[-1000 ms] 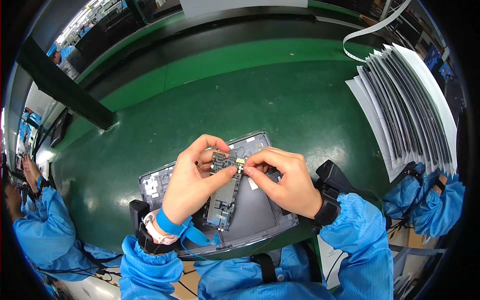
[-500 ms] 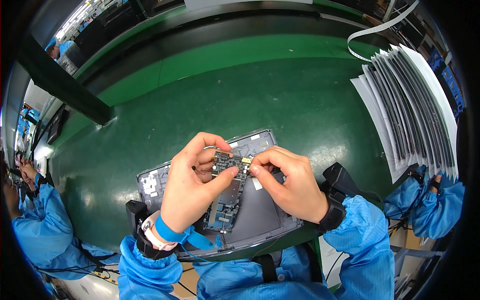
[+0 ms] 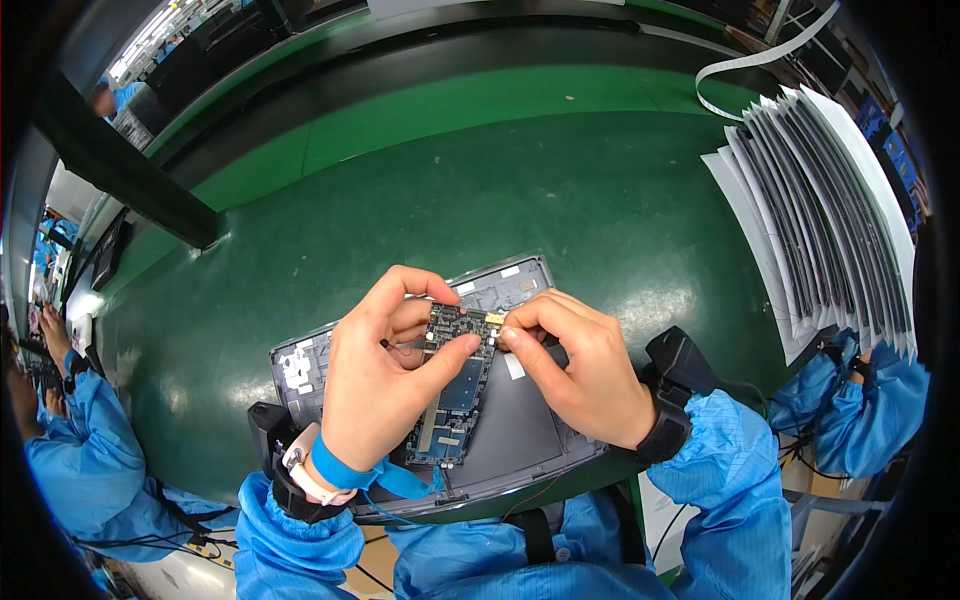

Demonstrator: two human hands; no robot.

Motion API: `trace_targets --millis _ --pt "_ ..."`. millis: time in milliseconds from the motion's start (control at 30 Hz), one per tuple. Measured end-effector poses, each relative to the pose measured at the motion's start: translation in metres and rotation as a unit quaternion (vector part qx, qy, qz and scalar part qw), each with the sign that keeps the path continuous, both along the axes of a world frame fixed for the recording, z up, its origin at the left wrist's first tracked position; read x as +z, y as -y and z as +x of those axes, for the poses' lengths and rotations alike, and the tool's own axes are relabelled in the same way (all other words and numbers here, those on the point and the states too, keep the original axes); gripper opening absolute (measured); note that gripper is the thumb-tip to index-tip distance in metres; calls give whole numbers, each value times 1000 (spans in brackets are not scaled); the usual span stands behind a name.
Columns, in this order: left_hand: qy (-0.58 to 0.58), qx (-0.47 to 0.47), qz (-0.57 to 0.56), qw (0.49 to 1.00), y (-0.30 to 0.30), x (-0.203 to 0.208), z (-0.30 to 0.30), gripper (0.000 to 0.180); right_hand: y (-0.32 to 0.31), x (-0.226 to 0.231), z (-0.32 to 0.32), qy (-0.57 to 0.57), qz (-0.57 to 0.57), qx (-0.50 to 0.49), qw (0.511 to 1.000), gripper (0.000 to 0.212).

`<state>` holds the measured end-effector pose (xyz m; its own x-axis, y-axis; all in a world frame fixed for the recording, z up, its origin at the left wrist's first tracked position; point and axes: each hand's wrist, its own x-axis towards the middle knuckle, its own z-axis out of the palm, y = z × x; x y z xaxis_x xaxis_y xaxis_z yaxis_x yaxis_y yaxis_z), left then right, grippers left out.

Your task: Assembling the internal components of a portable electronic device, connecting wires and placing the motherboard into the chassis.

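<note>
A long dark circuit board [image 3: 462, 390] is tilted above a grey device casing [image 3: 500, 420]. My left hand [image 3: 385, 365] grips the board by its upper part, with the thumb pressed on its face and the fingers behind its left edge. At the board's upper right corner sits a small yellow piece [image 3: 494, 319]. Right beside it, my right hand [image 3: 580, 365] has thumb and index finger pinched together at the board's edge; what lies between the fingertips is hidden. A thin dark wire with a small black end [image 3: 385, 343] sticks out by my left fingers.
The casing lies on a green table [image 3: 450, 190]. On the right stands a row of upright thin panels [image 3: 810, 220] with white sheets. A dark post [image 3: 150, 180] rises at the left. Co-workers in blue sleeves [image 3: 85, 450] are at both sides.
My hands and the board stay almost still, with only slight shifts of the fingers. At the far left, a co-worker's hand has moved up.
</note>
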<state>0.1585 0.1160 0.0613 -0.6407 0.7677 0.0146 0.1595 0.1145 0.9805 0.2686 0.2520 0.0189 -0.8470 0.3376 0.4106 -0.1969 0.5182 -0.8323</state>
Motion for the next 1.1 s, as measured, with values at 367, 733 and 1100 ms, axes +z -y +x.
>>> trace_targets --millis 367,733,1100 --pt "-5 11 -6 1000 0 2 2 27 1 1 1 -4 -8 -8 1000 5" --pt "-15 22 9 1000 -2 -1 4 22 0 1 1 -5 -13 0 1000 5" --pt "-153 -29 -30 987 -7 -9 1 13 1 -2 -1 -27 -5 -2 1000 5"
